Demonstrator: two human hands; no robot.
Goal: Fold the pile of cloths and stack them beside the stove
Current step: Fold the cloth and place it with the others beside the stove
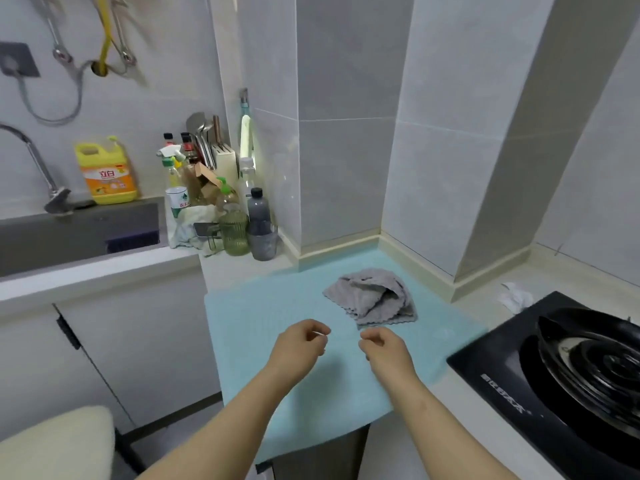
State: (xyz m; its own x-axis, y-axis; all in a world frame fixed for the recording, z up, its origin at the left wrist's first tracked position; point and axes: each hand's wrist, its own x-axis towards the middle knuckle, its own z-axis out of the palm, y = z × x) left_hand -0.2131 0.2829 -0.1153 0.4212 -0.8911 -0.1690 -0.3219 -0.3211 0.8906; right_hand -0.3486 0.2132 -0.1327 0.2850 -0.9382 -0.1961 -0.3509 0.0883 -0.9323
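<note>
Below the blue cloth's (277, 306) near-left corner, a cream cushion (59, 445) is cut off by the picture's edge. Two bare forearms reach in over the near half of that cloth, which lies spread flat on the counter with its near edge hanging over the front. The left hand (299, 344) and the right hand (386, 349) sit close together above the cloth's middle, not touching each other. Both have their fingers curled inward, and the fingertips are turned away under the knuckles, so I cannot tell whether either hand pinches the cloth or holds nothing. Just beyond the right hand, on the far-right part of the blue cloth, a grey cloth (372, 296) lies crumpled and unfolded, its scalloped edge showing. Right of the blue cloth stands the black stove (519, 386), cut off at the picture's right edge, with a dark pan (595, 355) on it whose shape is hard to read. A small white scrap (514, 296) lies beyond the stove; what it is I cannot make out. Beyond the blue cloth's far-left corner crowd bottles (221, 202), overlapping so that several are half hidden. Further left of it are the sink (79, 237) and a yellow detergent jug (107, 173)
</note>
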